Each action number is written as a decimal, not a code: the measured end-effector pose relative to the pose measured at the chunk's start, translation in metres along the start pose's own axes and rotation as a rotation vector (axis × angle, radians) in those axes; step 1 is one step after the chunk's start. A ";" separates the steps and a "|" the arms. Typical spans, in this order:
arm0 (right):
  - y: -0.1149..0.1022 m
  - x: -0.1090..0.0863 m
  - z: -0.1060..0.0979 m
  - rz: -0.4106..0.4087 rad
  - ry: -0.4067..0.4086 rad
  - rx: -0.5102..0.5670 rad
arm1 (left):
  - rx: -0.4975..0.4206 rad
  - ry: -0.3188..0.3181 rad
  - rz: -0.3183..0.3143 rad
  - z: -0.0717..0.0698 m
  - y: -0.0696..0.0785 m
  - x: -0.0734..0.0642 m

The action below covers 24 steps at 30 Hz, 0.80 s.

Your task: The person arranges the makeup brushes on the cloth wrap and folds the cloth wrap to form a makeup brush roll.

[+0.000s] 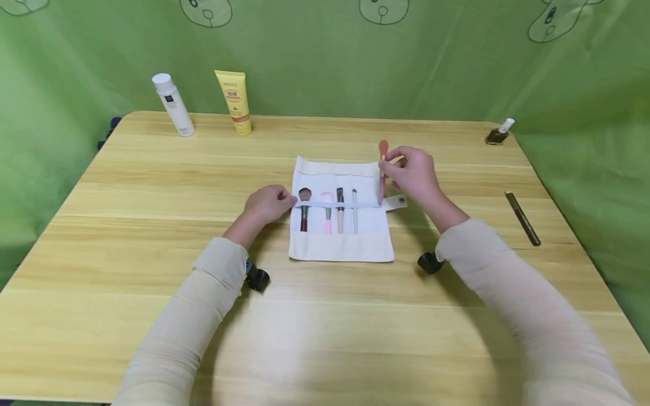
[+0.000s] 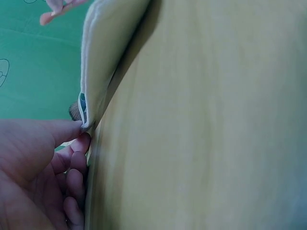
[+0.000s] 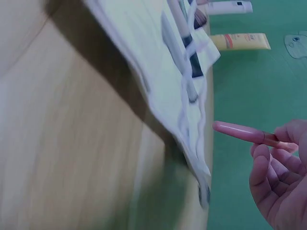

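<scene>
Green curtain point(image 1: 315, 73), lightly creased, printed with line-drawn animal faces: backdrop. Bench point(image 1: 330, 316), glossy, yellowish wood grain. Brush roll point(image 1: 340, 248), off-white cloth, rectangular, laid open mid-bench, snap tab point(image 1: 394, 203) loose at right; by my judgement mostly filled, with one piece not yet tucked in and the closing still left. Hands, two: left hand point(image 1: 268, 204) pinching the roll's left edge; right hand point(image 1: 413, 172) pinching a spoon-headed applicator point(image 3: 245, 134), smooth pink handle pointing down, above the roll's right end. White bottle point(image 1: 175, 107), cylindrical, and yellow squeeze tube point(image 1: 235, 102), far left. Dark pen point(image 1: 523, 219), slim, lying at right, well apart from the roll. Make-up brushes, four, behind the elastic band point(image 1: 316, 204): fluffy powder brush point(image 1: 304, 221), pink-handled brush point(image 1: 327, 222), flat dark-bristled brush point(image 1: 341, 220), thin brush point(image 1: 355, 217). Nail polish point(image 1: 497, 135), squat, dark, white-capped, far right corner.
</scene>
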State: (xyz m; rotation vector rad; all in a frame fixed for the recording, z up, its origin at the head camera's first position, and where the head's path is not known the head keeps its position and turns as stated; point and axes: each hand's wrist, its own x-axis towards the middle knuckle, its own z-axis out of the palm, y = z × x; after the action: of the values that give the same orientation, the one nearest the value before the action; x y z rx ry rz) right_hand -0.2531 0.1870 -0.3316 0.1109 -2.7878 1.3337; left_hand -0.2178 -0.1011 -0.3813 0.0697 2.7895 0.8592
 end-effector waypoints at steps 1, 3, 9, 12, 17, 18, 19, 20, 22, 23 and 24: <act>0.000 0.001 0.004 0.003 -0.004 0.010 | 0.003 0.001 0.003 0.001 0.000 0.000; 0.001 0.004 0.010 0.016 -0.009 0.030 | 0.002 0.002 0.005 0.001 -0.001 0.001; 0.008 0.012 0.023 0.069 -0.035 0.047 | -0.009 -0.014 -0.014 0.002 0.000 0.002; 0.010 0.015 0.027 0.094 -0.046 0.035 | -0.010 -0.017 -0.017 0.002 0.000 0.002; 0.013 0.018 0.031 0.139 -0.071 0.041 | -0.003 -0.015 -0.020 0.001 0.000 0.002; 0.014 0.019 0.031 0.145 -0.076 0.045 | -0.001 -0.016 -0.020 0.001 -0.001 0.002; 0.014 0.019 0.032 0.151 -0.080 0.049 | 0.000 -0.017 -0.020 0.000 -0.001 0.002; 0.015 0.020 0.032 0.154 -0.083 0.049 | 0.001 -0.017 -0.020 0.000 -0.001 0.002; 0.016 0.020 0.033 0.160 -0.090 0.036 | -0.001 -0.018 -0.021 0.000 -0.001 0.002; 0.016 0.020 0.033 0.163 -0.095 0.022 | -0.003 -0.018 -0.021 0.001 -0.001 0.002; 0.017 0.021 0.033 0.166 -0.101 0.008 | -0.002 -0.019 -0.020 0.000 -0.001 0.002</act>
State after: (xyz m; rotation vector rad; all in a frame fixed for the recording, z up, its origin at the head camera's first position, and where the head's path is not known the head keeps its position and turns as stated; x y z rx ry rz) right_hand -0.2757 0.1706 -0.3641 -0.0560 -2.9334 1.4114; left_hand -0.2195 -0.1014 -0.3826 0.0490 2.7671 0.8519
